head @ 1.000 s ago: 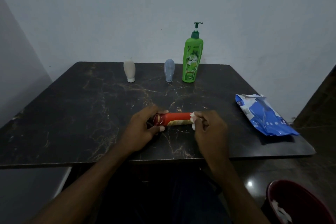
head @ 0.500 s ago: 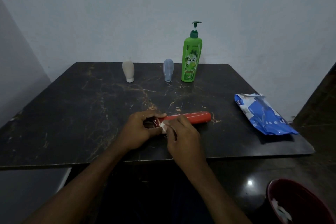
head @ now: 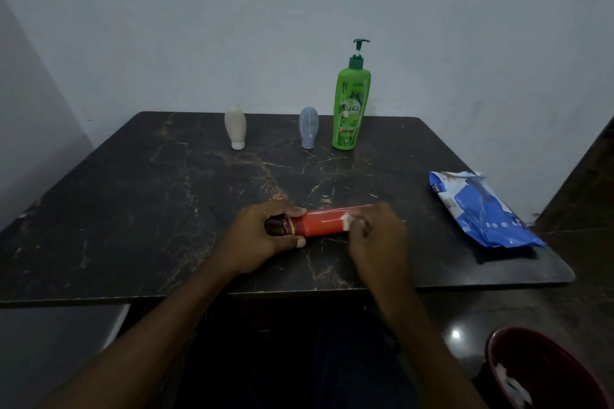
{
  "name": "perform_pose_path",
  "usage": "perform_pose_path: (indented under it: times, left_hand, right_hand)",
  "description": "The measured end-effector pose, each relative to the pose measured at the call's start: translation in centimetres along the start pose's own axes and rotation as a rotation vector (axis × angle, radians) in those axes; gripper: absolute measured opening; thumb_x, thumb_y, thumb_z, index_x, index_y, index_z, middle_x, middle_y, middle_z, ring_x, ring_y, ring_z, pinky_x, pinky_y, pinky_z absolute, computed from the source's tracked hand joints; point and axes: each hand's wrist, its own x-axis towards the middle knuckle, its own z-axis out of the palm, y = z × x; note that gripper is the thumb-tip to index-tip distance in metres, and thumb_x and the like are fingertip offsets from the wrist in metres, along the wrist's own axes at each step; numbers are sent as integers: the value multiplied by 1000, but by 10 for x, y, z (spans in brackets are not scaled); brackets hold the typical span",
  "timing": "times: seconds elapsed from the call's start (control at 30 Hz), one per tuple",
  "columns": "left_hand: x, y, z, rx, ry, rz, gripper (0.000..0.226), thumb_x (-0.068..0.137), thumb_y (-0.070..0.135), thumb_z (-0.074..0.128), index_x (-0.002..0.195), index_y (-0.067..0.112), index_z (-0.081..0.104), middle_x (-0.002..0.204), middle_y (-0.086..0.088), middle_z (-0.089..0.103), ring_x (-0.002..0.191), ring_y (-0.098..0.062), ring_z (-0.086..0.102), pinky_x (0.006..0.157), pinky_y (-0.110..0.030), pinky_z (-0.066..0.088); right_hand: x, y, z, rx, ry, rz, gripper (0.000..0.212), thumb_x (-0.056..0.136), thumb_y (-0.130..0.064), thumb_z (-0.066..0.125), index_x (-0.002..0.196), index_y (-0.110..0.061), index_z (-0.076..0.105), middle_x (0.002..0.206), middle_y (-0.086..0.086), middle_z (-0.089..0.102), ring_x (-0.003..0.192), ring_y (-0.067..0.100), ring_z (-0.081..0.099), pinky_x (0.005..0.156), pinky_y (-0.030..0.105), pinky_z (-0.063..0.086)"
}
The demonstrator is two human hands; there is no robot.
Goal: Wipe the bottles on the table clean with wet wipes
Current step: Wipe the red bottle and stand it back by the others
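A red bottle lies on its side near the front of the dark marble table. My left hand grips its dark cap end. My right hand presses a white wet wipe against the bottle's right part and hides that end. At the back stand a beige tube, a grey-blue tube and a tall green pump bottle, all upright and apart from my hands.
A blue pack of wet wipes lies at the table's right edge. A dark red bin with a used wipe in it stands on the floor at the lower right. A wall runs right behind the table.
My right hand slid the wipe left along the red bottle to the cap end, then back to the right. My left hand kept its hold on the cap end.
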Motion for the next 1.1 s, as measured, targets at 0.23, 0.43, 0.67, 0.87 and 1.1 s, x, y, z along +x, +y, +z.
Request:
perform_pose_path:
  times: [0.23,0.43,0.67,0.87,1.1]
  left_hand:
    - [-1,2,2,-2,12,62,50,73,7,90,118,23,74,124,13,72,115,-2,67,105,-32,53]
    - [-1,2,0,54,5,89,52,73,9,91,115,32,71,131,14,67,123,-2,60,105,-28,50]
    - [-1,4,1,82,0,88,52,74,12,91,118,30,70,132,15,65,122,3,58,100,-15,48]
    - [-2,4,3,86,12,104,50,71,12,93,116,21,71,125,13,68,114,2,64,100,-20,51]
    - [-2,3,2,115,-5,103,52,75,12,90,121,26,70,131,14,65,119,5,58,98,-12,46]
  right_hand:
    - [-23,-35,26,-1,-61,-255,12,94,-15,59,91,-12,70,97,-3,59,78,10,57,71,24,50]
    - [8,17,-14,-38,23,-5,13,96,-13,60,99,-10,73,100,5,65,80,8,54,67,6,31]
    - [10,14,-14,-41,25,65,14,96,-12,58,99,-9,71,100,5,65,77,1,49,66,5,30]
    - [-22,-35,27,-43,-53,-215,16,95,-14,56,89,-9,70,98,0,61,78,12,58,72,26,48]
    - [-13,-7,6,-14,-35,-197,13,93,-11,61,95,-14,73,94,-8,59,74,-4,52,73,0,36]
